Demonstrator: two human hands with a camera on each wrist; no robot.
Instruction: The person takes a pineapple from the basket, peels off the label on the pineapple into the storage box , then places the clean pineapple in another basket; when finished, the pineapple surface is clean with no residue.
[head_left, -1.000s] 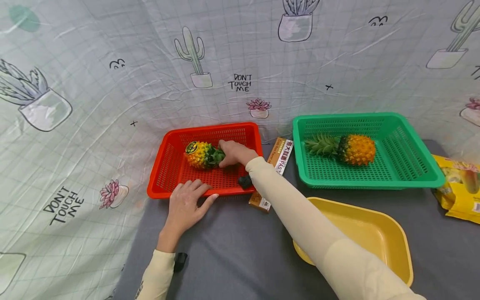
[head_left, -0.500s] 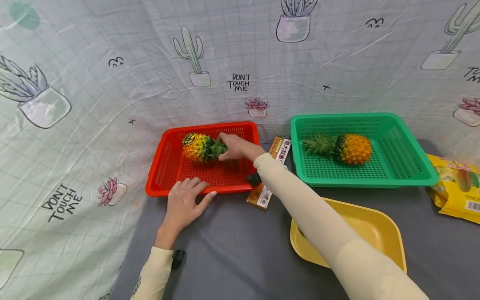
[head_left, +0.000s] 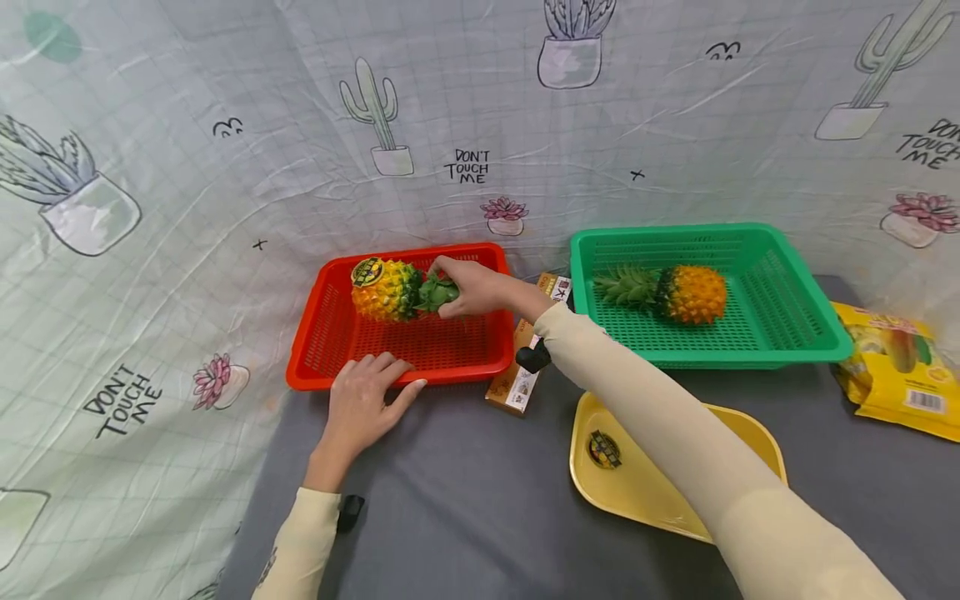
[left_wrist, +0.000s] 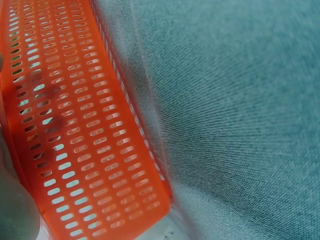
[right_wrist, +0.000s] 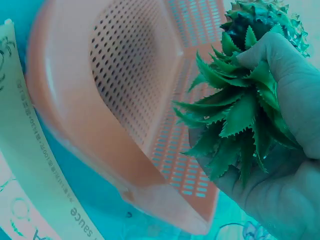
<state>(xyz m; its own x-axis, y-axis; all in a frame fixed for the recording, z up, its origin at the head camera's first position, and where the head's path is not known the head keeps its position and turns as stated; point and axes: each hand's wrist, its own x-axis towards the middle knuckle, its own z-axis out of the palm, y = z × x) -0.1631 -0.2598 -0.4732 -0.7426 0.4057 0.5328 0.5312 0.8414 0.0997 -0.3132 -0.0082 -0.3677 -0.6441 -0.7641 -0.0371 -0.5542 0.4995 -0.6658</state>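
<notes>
From my remote seat I see the right hand (head_left: 476,290) gripping the leafy crown (right_wrist: 237,115) of a pineapple (head_left: 387,293), which is inside or just above the red basket (head_left: 465,374); whether it touches the bottom, I cannot tell. The left hand (head_left: 362,406) has its fingers hooked over the near rim of this basket, thumb outside. On the table (head_left: 450,492), a carton (head_left: 504,389) lies between the red basket and the green basket (head_left: 712,358).
</notes>
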